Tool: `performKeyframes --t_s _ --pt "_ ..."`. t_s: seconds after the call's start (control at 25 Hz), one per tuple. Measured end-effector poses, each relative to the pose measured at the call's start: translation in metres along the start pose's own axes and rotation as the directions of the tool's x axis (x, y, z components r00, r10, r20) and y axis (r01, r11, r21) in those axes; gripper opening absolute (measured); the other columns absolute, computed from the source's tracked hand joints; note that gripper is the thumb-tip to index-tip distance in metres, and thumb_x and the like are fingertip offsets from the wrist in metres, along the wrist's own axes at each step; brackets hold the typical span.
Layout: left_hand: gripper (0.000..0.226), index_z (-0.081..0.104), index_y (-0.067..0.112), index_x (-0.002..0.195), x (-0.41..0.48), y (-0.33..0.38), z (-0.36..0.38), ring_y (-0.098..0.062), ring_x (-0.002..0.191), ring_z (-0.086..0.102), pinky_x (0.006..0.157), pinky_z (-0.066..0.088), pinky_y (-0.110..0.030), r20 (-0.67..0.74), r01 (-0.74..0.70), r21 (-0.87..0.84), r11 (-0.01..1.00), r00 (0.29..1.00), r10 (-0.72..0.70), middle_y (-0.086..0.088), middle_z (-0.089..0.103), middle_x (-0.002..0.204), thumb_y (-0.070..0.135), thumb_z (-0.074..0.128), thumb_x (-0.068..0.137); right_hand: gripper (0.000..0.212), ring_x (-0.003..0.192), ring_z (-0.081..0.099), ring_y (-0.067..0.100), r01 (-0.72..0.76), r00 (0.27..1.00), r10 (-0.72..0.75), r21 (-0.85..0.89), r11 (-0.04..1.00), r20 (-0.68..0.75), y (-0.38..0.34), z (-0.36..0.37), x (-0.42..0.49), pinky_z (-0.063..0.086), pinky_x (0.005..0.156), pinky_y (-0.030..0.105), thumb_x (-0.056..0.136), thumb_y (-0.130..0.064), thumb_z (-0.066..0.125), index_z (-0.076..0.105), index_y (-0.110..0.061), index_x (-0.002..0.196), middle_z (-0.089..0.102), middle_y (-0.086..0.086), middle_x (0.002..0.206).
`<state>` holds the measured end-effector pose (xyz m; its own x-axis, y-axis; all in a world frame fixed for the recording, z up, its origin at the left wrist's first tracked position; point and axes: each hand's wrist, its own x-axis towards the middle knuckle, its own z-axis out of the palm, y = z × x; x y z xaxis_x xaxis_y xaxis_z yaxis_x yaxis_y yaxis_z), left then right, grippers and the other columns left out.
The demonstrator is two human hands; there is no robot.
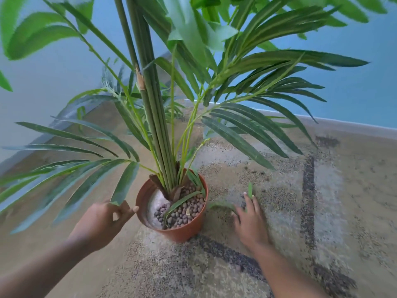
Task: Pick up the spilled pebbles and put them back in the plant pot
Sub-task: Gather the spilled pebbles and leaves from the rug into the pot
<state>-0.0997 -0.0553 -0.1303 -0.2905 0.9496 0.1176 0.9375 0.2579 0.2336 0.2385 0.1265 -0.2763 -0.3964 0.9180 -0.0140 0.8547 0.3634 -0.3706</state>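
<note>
The 2 forearms come in from the bottom edge, nearest the camera. L hand (103, 220) sits just beside the plant pot (182, 231) on its L side, fingers loosely curled w/ thumb and forefinger nearly meeting by the tip of a low frond (124, 183); it doesn't seem to grip anything, though a small pebble in there can't be ruled out. R hand (250, 220) lies palm-down on the rug (214, 276), fingers spread and released, just to the R of the pot, blurred by motion. Pebbles (184, 209) already in the pot fill its R half around the stems; the L half shows pale bare filler (155, 203). Spilled pebbles on the rug are hard to pick out: the speckled pile hides them, and dark specks near the R hand's fingertips (249, 198) and further toward the rug's far edge could be pebbles or pattern, can't tell. Key relation: whatever is still loose lies R of the pot, by the R hand, so R hand is the nearer one, and the carry goes L and slightly up over the rim. A small leaf (249, 190) stands by those fingertips and may get in the way.
</note>
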Motion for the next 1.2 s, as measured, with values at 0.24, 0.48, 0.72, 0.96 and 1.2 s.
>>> performKeyframes --t_s 0.24,0.48,0.72,0.96,1.2 --pt "0.040 0.055 0.027 0.061 -0.003 0.019 -0.012 -0.005 0.055 0.060 0.053 0.051 -0.026 -0.019 0.072 -0.035 0.997 0.997 -0.072 0.008 0.061 0.070 0.059 0.048 0.084 0.038 0.120 0.052 0.035 0.079 0.989 -0.061 0.135 0.988 -0.135 0.006 0.012 0.006 0.041 0.100 0.035 0.078 0.008 0.070 0.066 0.002 0.115 0.062 0.018 0.123" --pt "0.041 0.054 0.033 0.060 0.000 0.027 -0.012 -0.010 0.063 0.061 0.058 0.053 -0.035 -0.013 0.059 -0.106 0.993 0.998 -0.060 0.007 0.062 0.072 0.066 0.043 0.081 0.026 0.082 0.058 0.013 0.134 0.987 -0.125 0.083 0.988 -0.105 0.011 0.017 0.004 0.047 0.063 0.017 0.077 -0.009 0.078 0.071 -0.011 0.101 0.064 -0.002 0.095" --pt "0.037 0.054 0.042 0.063 0.001 0.039 -0.012 -0.004 0.060 0.059 0.055 0.053 -0.032 -0.008 -0.048 -0.120 0.992 0.999 0.048 0.014 0.061 0.067 0.066 0.039 0.087 0.016 0.057 0.050 0.010 0.276 0.961 -0.277 -0.175 0.945 0.020 0.025 0.023 0.003 0.037 0.035 0.017 0.080 -0.024 0.074 0.072 -0.012 0.089 0.062 -0.002 0.080" --pt "0.055 0.065 0.027 0.068 0.005 0.043 -0.010 -0.005 0.061 0.059 0.053 0.053 -0.031 -0.011 -0.072 -0.074 0.995 0.997 0.072 0.010 0.062 0.069 0.070 0.034 0.086 0.043 0.033 0.037 0.011 -0.226 0.959 0.282 0.494 0.840 -0.041 -0.009 -0.034 0.021 0.032 0.032 0.022 0.098 -0.025 0.052 0.055 -0.005 0.060 0.052 0.002 0.052" --pt "0.053 0.060 0.030 0.069 0.012 0.060 -0.011 -0.004 0.053 0.059 0.045 0.047 -0.022 -0.077 -0.185 -0.084 0.979 0.981 0.178 0.015 0.062 0.065 0.070 0.031 0.088 0.043 0.043 0.040 0.017 -0.136 0.973 0.226 0.902 0.409 0.045 -0.120 -0.119 0.025 0.031 0.038 0.022 0.095 -0.036 0.054 0.057 0.000 0.070 0.054 0.006 0.056"
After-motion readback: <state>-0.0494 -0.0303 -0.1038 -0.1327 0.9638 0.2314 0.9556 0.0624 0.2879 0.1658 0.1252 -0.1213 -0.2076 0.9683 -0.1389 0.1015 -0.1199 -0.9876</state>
